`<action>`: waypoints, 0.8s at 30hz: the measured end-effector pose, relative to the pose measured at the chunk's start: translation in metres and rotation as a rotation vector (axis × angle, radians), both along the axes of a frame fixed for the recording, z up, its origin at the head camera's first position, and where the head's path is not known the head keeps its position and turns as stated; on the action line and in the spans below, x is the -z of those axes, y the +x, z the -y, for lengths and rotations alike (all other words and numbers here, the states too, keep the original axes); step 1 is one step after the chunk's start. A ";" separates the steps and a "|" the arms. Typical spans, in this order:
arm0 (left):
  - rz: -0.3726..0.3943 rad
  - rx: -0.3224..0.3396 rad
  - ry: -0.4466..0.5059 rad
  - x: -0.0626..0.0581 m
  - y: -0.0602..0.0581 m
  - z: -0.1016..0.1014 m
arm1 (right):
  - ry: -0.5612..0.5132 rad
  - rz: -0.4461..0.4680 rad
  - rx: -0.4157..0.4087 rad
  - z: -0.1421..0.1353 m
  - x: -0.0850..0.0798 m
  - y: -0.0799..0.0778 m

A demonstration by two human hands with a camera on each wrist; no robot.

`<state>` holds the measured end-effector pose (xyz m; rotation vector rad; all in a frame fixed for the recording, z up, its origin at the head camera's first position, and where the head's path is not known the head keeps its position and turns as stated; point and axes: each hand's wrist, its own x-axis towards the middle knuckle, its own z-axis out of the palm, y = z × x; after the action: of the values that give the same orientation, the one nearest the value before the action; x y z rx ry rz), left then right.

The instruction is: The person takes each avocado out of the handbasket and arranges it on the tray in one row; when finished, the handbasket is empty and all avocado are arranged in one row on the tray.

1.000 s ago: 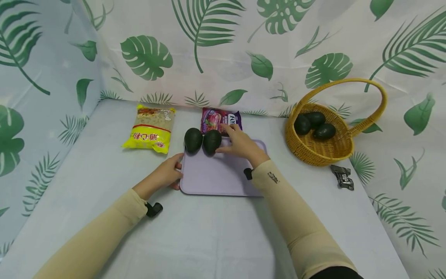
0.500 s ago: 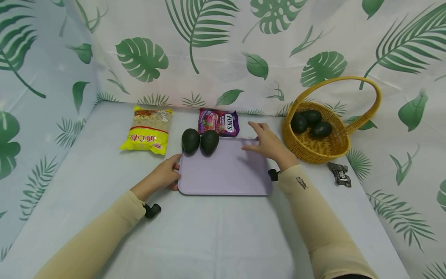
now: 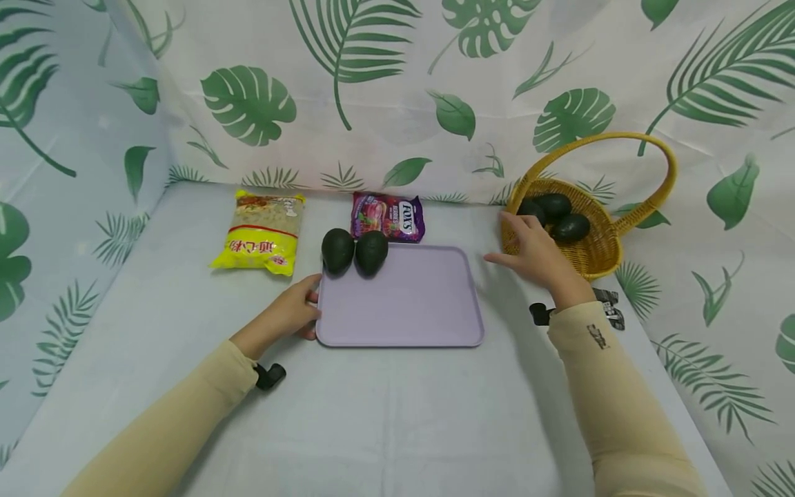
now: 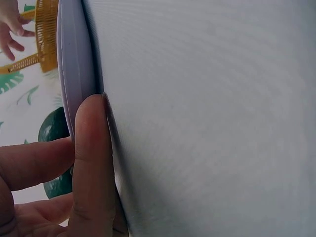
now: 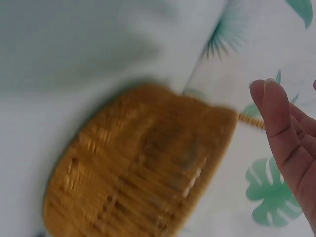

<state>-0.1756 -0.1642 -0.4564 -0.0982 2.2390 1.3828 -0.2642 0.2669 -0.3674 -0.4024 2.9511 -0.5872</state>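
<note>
My left hand (image 3: 286, 314) holds the left edge of a lilac tray (image 3: 404, 310); in the left wrist view, its fingers (image 4: 93, 158) lie against the tray's rim (image 4: 76, 59). Two dark green avocados (image 3: 338, 250) stand side by side in the tray's far left corner. Thumb and fingers spread and holding nothing, my right hand (image 3: 539, 257) is over the near left side of a wicker basket (image 3: 611, 259). Inside that basket are more avocados (image 3: 571, 228), one partly covered by the hand. The right wrist view shows the basket (image 5: 133, 168) blurred.
A yellow bag of pasta (image 3: 263, 235) lies left of the tray. Behind the tray is a purple Fox's candy packet (image 3: 388, 217). A small black wrapped item (image 3: 611, 310) sits near the right table edge, partly behind my right wrist. The basket's tall handle (image 3: 667, 172) arches up.
My right hand has left the avocado on the tray and moved right across to the basket, fingers spread. My left hand stays at the tray's edge.
</note>
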 end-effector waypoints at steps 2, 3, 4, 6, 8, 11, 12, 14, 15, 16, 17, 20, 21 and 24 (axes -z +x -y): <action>-0.003 0.000 -0.002 0.000 0.000 0.001 | 0.002 0.000 0.017 -0.008 -0.004 0.000; 0.000 -0.004 -0.002 0.000 -0.001 0.001 | 0.001 0.001 0.023 -0.011 -0.005 -0.001; -0.001 -0.005 -0.003 0.000 -0.001 0.001 | 0.002 0.001 0.028 -0.015 -0.007 -0.002; -0.004 -0.003 -0.005 0.000 -0.001 0.002 | 0.003 0.005 0.037 -0.021 -0.010 -0.004; -0.005 -0.004 -0.005 -0.001 -0.001 0.003 | 0.010 0.006 0.044 -0.028 -0.013 -0.008; -0.007 -0.004 -0.004 -0.001 -0.001 0.004 | 0.021 0.017 0.055 -0.037 -0.017 -0.015; -0.010 -0.004 -0.001 -0.001 -0.001 0.004 | 0.024 0.020 0.060 -0.039 -0.018 -0.017; -0.010 -0.008 0.005 0.000 -0.001 0.004 | 0.028 0.029 0.071 -0.045 -0.021 -0.023; -0.013 -0.006 0.008 0.000 -0.002 0.004 | 0.033 0.035 0.077 -0.048 -0.021 -0.027; -0.015 -0.003 0.014 0.001 -0.002 0.005 | 0.034 0.038 0.082 -0.052 -0.022 -0.030; -0.015 -0.003 0.017 0.001 -0.002 0.004 | 0.035 0.040 0.086 -0.055 -0.022 -0.033; -0.014 0.002 0.022 0.002 -0.003 0.005 | 0.046 0.045 0.087 -0.064 -0.024 -0.043; -0.013 0.003 0.023 0.002 -0.004 0.005 | 0.045 0.045 0.087 -0.067 -0.025 -0.047; -0.011 -0.001 0.028 0.002 -0.003 0.005 | 0.047 0.044 0.088 -0.074 -0.027 -0.060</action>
<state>-0.1791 -0.1690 -0.4580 -0.0827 2.2275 1.4181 -0.3242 0.3405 -0.3405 -0.2535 2.9462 -0.5274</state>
